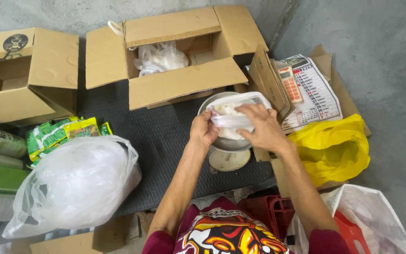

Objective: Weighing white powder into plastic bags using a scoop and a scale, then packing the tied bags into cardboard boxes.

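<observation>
My left hand (203, 130) and my right hand (261, 128) both grip a small clear plastic bag (233, 111) of pale white pieces. The bag rests in a round metal pan (226, 142) on top of a small scale whose dial (228, 160) shows below it. The left hand pinches the bag's near left edge. The right hand lies over its right side, fingers curled on the plastic. The scale stands on a dark mat (160, 141).
An open cardboard box (175, 82) with a clear bag inside stands behind the pan, another open box (19, 75) at far left. A large white plastic bag (78, 183), green packets (57, 134), bottles, a yellow bag (332, 150), calculator (289, 83), calendar sheet and red stool (271, 211) surround me.
</observation>
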